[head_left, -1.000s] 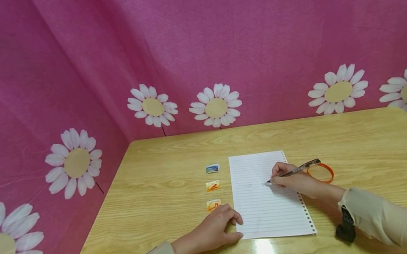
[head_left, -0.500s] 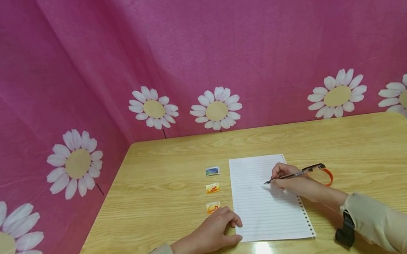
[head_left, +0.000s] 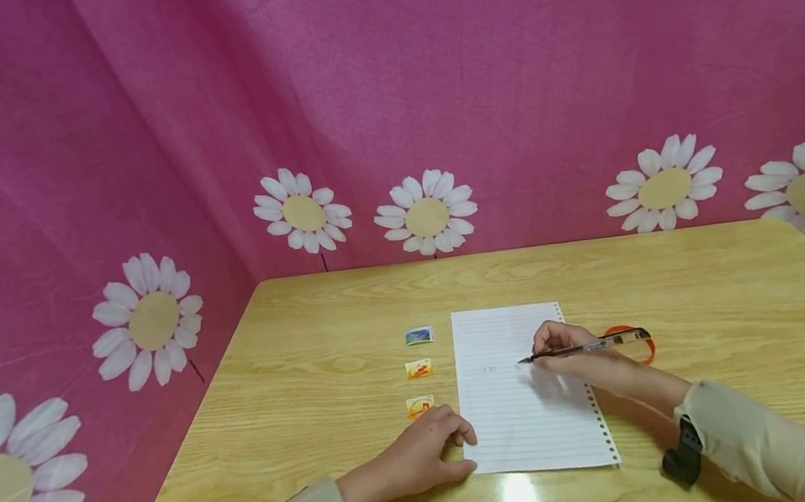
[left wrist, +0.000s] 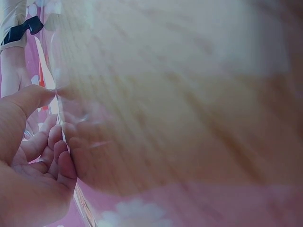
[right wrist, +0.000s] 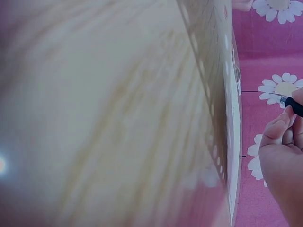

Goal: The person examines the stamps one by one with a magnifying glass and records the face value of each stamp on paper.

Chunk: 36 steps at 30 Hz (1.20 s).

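My right hand (head_left: pixel 570 348) pinches a dark gel pen (head_left: pixel 624 337) over the upper middle of a lined sheet of loose-leaf paper (head_left: pixel 534 426). Faint handwritten figures stand on one line, the last of them at the pen's tip. A gap shows between the pen tip (right wrist: pixel 278 96) and the sheet in the right wrist view. My left hand (head_left: pixel 422 456) rests on the table, thumb and fingertips at the sheet's lower left edge, its fingers (left wrist: pixel 66 165) loosely bent. Just beyond its knuckles lies an orange and yellow stamp-like card (head_left: pixel 420 405), partly covered.
Two more small cards lie in a column left of the sheet, an orange one (head_left: pixel 419 368) and a blue-green one (head_left: pixel 419 335). An orange-red ring (head_left: pixel 651 351) sits right of the sheet, partly behind the pen. The wooden table (head_left: pixel 295 354) meets a pink flowered curtain (head_left: pixel 503 90).
The pen's back end has swung down and to the right, and its tip has shifted slightly left. The left hand stays at the sheet's edge.
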Tool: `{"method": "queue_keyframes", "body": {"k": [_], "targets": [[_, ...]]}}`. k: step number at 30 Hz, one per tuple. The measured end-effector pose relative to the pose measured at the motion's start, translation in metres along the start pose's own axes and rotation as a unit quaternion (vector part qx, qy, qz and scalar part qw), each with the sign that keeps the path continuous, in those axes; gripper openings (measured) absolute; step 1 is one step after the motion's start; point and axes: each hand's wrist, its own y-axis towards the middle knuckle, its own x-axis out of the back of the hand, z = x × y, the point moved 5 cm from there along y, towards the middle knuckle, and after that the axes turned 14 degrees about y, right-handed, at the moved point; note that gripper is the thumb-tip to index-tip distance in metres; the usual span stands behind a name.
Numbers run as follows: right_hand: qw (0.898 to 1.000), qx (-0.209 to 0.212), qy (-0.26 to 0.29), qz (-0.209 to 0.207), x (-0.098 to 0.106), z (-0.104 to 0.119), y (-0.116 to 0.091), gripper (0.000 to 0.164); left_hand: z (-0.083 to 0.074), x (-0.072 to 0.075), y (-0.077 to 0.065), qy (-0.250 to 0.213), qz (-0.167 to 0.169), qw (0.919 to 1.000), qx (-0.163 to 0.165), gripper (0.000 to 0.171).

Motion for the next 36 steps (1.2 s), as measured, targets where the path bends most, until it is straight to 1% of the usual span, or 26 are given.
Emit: {"method": "queue_keyframes", "body": {"k": [2, 5, 11, 17, 25, 28, 33, 36], "targets": [[1.0, 0.01, 0.001, 0.01, -0.001, 0.001, 0.0, 0.013, 0.0, 0.0, 0.0, -0.001, -0.001, 1.0, -0.002, 0.018], [1.0, 0.012, 0.001, 0.012, 0.0, 0.002, -0.001, 0.012, 0.0, 0.0, 0.0, 0.0, -0.003, 1.0, -0.003, 0.018], [1.0, 0.0, -0.002, 0.005, -0.001, 0.003, -0.001, 0.014, 0.001, -0.001, 0.0, 0.004, -0.009, 1.0, -0.002, 0.018], [1.0, -0.011, -0.015, -0.004, 0.002, 0.005, -0.003, 0.016, 0.003, -0.003, 0.001, -0.004, -0.008, 1.0, -0.003, 0.017], [0.999, -0.03, -0.016, 0.004, 0.007, 0.007, -0.011, 0.013, 0.003, -0.001, 0.0, -0.022, -0.005, 0.9997, -0.012, 0.017], [1.0, -0.028, -0.007, 0.008, 0.009, 0.008, -0.013, 0.01, 0.003, -0.002, 0.0, -0.022, -0.003, 0.9997, -0.011, 0.017], [1.0, -0.001, 0.013, 0.021, 0.012, 0.01, -0.016, 0.007, 0.003, -0.002, 0.0, -0.021, -0.002, 0.9997, -0.01, 0.018], [1.0, 0.014, 0.011, 0.024, 0.014, 0.01, -0.019, 0.008, 0.003, -0.002, 0.0, -0.018, -0.002, 0.9998, -0.008, 0.018]]}}
